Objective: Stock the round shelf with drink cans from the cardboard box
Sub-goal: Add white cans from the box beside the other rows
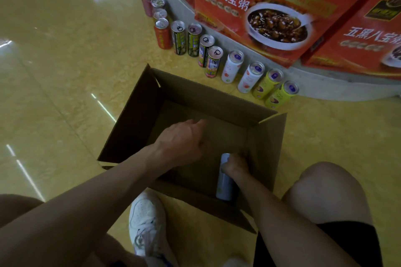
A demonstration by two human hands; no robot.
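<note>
A shop: red retail cartons stacked on a round display, drink cans lining its base.

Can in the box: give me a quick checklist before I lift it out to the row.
1. Grip: right hand curls round the top of the can: ok.
2. Pose: it stands upright in a corner of the box: ok.
3. Free hand: left hand holds nothing, apart from the can: ok.
4. Exit: flaps open, way up free: ok.
5. Floor: row of cans along the shelf base all standing: ok.
6. More left inside: cannot tell, arms hide part.
</note>
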